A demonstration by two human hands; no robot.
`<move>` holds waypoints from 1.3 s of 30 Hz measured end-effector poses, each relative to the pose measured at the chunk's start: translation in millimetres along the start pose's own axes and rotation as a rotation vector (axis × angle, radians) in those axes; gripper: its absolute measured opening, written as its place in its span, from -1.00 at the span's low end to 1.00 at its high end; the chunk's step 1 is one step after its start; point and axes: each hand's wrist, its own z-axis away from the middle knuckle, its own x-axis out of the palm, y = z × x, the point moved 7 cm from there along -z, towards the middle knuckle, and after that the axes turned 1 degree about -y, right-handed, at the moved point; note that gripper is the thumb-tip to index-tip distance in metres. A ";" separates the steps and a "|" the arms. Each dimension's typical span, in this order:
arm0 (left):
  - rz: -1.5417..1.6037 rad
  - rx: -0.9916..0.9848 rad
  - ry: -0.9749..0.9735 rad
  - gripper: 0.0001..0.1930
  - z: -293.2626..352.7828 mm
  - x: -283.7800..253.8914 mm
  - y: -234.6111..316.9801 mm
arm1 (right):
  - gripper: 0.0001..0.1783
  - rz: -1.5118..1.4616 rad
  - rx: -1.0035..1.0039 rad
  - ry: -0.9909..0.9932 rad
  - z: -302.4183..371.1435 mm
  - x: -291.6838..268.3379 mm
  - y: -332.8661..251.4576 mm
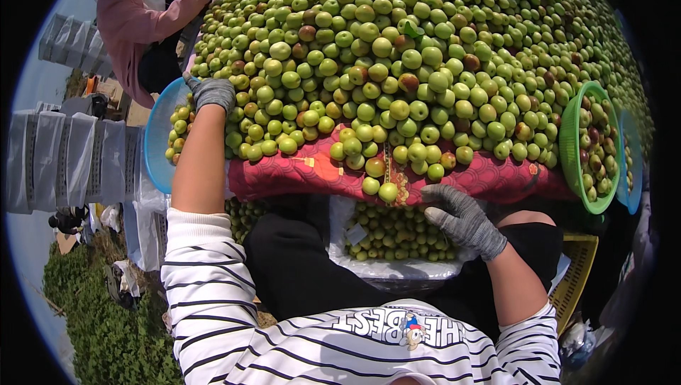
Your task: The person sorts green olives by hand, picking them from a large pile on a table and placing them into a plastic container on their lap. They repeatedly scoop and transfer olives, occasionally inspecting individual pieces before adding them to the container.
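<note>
Green, partly reddish-brown round fruits, like jujubes [369, 52], lie in a big heap in front of me on a red patterned cloth [291, 172]. My left hand [213, 93], in a grey knit glove, is at the far rim of a blue basin [157, 119], beside the heap; most of its fingers are hidden. Some fruits sit inside that basin. My right hand [468, 220], gloved alike, is at the cloth's near edge with thumb and fingers apart, and nothing shows between them. Below the cloth, between my knees, is a plastic-lined crate [386, 268] of fruits.
At right stand a green basket [569, 147] of browner fruits and another blue basin [633, 165]. A yellow crate [578, 271] is beside my right knee. A person in pink [131, 20] works at the heap's far left. White-lined crates [78, 162] are stacked at left.
</note>
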 end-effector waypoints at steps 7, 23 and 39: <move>0.155 0.060 0.310 -0.55 31.4 -34.5 -4.0 | -0.50 -0.006 0.048 -0.006 0.4 3.1 8.4; 1.916 0.993 -0.016 -0.51 350.2 -33.7 141.0 | -0.48 0.075 0.053 -0.005 3.0 8.7 38.6; 1.968 0.654 0.262 -0.75 369.8 26.4 46.1 | -0.46 0.030 -0.042 0.020 8.8 1.9 42.7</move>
